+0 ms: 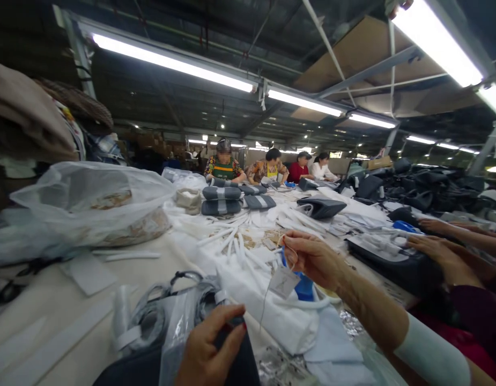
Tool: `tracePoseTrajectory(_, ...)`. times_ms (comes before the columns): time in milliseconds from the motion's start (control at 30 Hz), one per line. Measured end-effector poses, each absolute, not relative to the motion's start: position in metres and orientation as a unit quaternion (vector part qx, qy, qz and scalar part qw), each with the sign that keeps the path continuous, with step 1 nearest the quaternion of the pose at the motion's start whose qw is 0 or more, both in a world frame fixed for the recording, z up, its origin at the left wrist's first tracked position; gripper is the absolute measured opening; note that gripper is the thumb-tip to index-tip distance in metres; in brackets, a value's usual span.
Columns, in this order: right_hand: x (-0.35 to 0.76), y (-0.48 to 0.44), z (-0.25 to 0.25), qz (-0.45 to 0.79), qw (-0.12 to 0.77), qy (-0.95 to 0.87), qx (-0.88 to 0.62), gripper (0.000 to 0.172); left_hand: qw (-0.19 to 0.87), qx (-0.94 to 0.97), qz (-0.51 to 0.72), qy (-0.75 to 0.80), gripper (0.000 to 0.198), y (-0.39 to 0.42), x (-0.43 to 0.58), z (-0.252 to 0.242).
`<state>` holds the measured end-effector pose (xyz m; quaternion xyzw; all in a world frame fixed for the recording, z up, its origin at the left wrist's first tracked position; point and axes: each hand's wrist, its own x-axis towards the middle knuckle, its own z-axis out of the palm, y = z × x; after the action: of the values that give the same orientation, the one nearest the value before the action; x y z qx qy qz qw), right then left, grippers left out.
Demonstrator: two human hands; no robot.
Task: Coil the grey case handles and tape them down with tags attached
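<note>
Raised over the table, my right hand (308,257) pinches the string of a white hang tag (283,281) between thumb and fingers. The tag dangles below the fingers, and a thin thread trails beneath it. My left hand (213,343) is lower down, above a dark bag (131,370), its thumb and index finger apart with nothing visible between them. The other left fingers are partly hidden. Clear plastic wraps the bag's handles (151,311). Behind my right hand stands a blue object (304,287), partly covered.
A white padded roll (288,321) lies beyond the bag, near white tubes (242,249). A large translucent sack (95,203) fills the left. A co-worker's hands (436,252) rest on a black bag (396,262) at right. Several people sit across the table, near stacked grey bundles (221,206).
</note>
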<state>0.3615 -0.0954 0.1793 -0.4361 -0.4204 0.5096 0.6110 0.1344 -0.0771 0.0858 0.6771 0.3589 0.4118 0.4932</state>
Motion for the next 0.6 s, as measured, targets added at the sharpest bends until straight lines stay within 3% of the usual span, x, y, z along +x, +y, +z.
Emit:
tracePoseTrajectory(200, 0.336, -0.096, 0.173, 0.549, 0.584, -0.426, -0.418, 0.026, 0.596, 0.634, 0.378, 0.316, 0.062, -0.064, 0.166, 0.096)
tracePoseTrajectory(400, 0.321, -0.098, 0.168, 0.555, 0.56, -0.433, -0.438, 0.028, 0.731, 0.549, 0.336, 0.225, 0.024, -0.068, 0.186, 0.096)
tracePoseTrajectory(600, 0.328, -0.095, 0.153, 0.552, 0.554, -0.435, -0.445, 0.024, 0.79, 0.46, 0.321, 0.247, 0.024, -0.076, 0.187, 0.086)
